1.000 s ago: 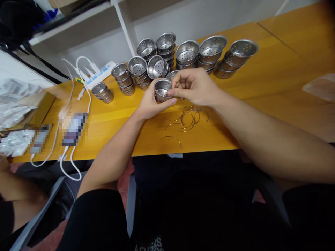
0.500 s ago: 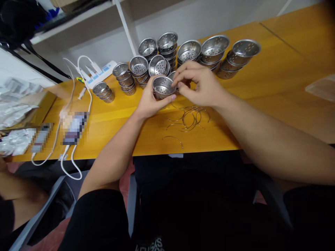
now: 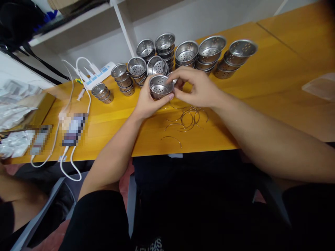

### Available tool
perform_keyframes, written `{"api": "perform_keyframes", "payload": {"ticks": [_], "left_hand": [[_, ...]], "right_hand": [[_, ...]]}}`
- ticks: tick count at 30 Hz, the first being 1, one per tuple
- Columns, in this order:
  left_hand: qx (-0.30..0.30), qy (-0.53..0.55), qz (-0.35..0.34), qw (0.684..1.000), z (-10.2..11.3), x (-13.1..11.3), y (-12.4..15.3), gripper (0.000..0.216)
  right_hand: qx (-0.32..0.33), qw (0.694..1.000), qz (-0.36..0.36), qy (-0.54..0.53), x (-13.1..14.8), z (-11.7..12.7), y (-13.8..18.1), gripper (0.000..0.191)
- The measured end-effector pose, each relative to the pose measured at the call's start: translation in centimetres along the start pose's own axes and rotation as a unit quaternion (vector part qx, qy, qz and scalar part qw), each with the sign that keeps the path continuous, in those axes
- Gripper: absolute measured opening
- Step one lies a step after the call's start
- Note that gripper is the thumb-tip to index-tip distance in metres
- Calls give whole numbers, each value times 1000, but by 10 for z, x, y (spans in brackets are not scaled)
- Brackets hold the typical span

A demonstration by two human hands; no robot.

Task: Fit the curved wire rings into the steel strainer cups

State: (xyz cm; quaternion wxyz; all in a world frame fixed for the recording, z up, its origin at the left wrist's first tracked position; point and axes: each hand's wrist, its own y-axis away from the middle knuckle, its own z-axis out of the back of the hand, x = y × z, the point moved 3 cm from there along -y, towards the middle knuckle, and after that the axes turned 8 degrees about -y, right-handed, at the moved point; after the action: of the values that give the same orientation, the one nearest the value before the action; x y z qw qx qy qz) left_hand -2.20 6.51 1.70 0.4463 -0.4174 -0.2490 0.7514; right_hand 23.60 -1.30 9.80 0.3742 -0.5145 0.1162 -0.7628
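Note:
My left hand (image 3: 146, 102) is closed round a small perforated metal cup (image 3: 160, 87), its thumb along the near side. The cup's open mouth faces up toward me. At the cup's right rim is my right hand (image 3: 195, 86), with the index finger reaching over into the cup and the thumb outside, so the wall lies between them. Whether a thin wire is also between these fingertips I cannot make out. Several thin curved metal wires (image 3: 187, 119) lie loosely on the table just below my hands.
Behind my hands stand several stacks of perforated metal cups (image 3: 186, 54). A white power strip (image 3: 101, 75) with plugged-in cables and a phone (image 3: 75, 129) lie to the left on the wooden table (image 3: 274, 115). Another person's arm (image 3: 23, 195) shows at the left edge.
My right index finger has moved from the rim to inside the cup, and the thumb has come to its outer wall. The left hand still holds the cup.

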Motion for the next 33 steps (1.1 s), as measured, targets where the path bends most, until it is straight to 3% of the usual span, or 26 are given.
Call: {"api": "perform_keyframes", "payload": {"ticks": [4, 9, 17, 24, 28, 33], "left_hand": [[-6, -20, 26, 999, 4, -8, -2, 98], [20, -74, 123, 989, 11, -33, -3, 95], [57, -70, 135, 987, 10, -45, -3, 96], [54, 10, 189, 980, 4, -32, 1, 108], [49, 1, 221, 974, 5, -25, 4, 93], [57, 2, 226, 972, 5, -24, 6, 84]], "right_hand": [[6, 1000, -20, -4, 4, 2, 0, 41], [46, 996, -70, -15, 11, 3, -3, 38], [87, 995, -49, 11, 12, -2, -4, 38], [19, 999, -44, 2, 16, 22, -5, 36], [-31, 995, -54, 75, 14, 46, -6, 50], [-32, 991, -70, 113, 8, 49, -4, 46]]}}
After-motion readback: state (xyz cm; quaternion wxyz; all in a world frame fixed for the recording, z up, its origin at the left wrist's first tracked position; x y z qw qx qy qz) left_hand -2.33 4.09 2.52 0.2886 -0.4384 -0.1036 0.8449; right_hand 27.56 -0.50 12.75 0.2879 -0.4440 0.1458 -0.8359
